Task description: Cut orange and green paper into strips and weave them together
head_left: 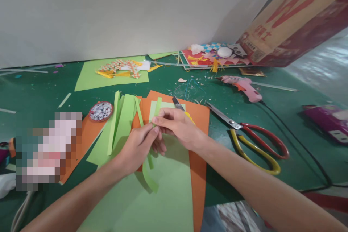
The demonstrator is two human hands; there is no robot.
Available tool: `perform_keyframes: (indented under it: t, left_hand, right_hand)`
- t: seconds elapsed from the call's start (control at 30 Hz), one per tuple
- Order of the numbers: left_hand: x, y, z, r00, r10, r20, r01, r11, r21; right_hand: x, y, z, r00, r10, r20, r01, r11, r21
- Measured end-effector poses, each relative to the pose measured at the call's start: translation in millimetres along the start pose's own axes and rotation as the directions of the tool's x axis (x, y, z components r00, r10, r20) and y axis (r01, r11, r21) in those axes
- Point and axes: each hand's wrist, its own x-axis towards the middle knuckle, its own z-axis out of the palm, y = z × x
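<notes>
A light green paper strip (150, 181) is pinched between the fingertips of both hands. Its lower end hangs in a curl, and its upper end sticks up past the fingers. My left hand (138, 146) grips it from below, thumb pressed on top. My right hand (178, 125) closes on it just above, partly hiding it. Beneath the hands lie a pale green sheet (168, 192) and orange paper (199, 130). More green strips (113, 123) rest left of the hands. A cutter knife (178, 103), partly covered by my right hand, lies behind it.
Large scissors (239, 127) with red and yellow handles lie at right, near a pink glue gun (241, 85) and its black cord. A round dish of googly eyes (100, 111) sits left. A paper bag (288, 18) stands back right, beside a craft pile (214, 56). A pixelated object lies left.
</notes>
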Motion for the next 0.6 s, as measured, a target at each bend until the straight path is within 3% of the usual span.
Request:
perform_keyframes:
  t: [0.23, 0.43, 0.6]
  left_hand:
    - [0.4, -1.7, -0.6, 1.0, -0.001, 0.004, 0.001, 1.0, -0.017]
    - [-0.1, -0.2, -0.5, 0.999, -0.046, 0.011, 0.046, 0.998, -0.048]
    - [-0.4, 0.0, -0.6, 1.0, -0.025, -0.011, 0.024, 0.993, -0.113]
  right_hand:
    - [1.7, 0.1, 3.5, 0.996, -0.03, -0.086, 0.025, 0.998, -0.057]
    - [2.4, -2.7, -0.2, 0.966, -0.115, -0.233, 0.071, 0.979, -0.19]
    - [1.1, -7.9, -2.4, 0.986, -0.034, -0.163, -0.003, 0.976, -0.219]
